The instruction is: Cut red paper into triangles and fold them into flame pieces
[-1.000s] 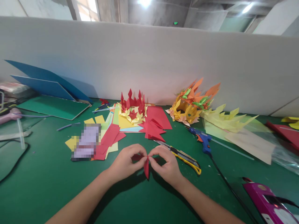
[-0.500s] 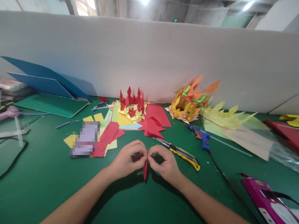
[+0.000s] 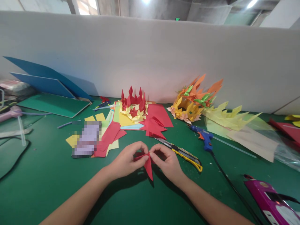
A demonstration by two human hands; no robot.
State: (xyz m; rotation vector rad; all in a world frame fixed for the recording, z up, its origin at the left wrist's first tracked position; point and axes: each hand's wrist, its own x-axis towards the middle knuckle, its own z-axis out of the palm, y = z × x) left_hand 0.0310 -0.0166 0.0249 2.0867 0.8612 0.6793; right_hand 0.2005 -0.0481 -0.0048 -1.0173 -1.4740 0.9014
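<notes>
Between both hands is a small folded piece of red paper (image 3: 148, 169), its pointed end hanging down toward me. My left hand (image 3: 128, 159) pinches it from the left with thumb and index finger. From the right, my right hand (image 3: 166, 161) pinches the same paper, its fingertips close to those of the left. The fingers hide the paper's upper folds. Just beyond the right hand lies a yellow utility knife (image 3: 187, 156) with its blade out. Several red folded paper pieces (image 3: 154, 126) lie past the hands.
A red and yellow paper crown (image 3: 133, 104) stands on coloured sheets at the back. Orange paper crowns (image 3: 187, 106) sit to its right. A blue glue gun (image 3: 206, 139) trails a cord toward a magenta power strip (image 3: 267, 197). Red paper strips (image 3: 107, 140) lie beside a blurred phone (image 3: 87, 137).
The folded red paper has turned between my fingers; its lower point has swung right and shows a broader face. Both hands stay pinched in nearly the same place.
</notes>
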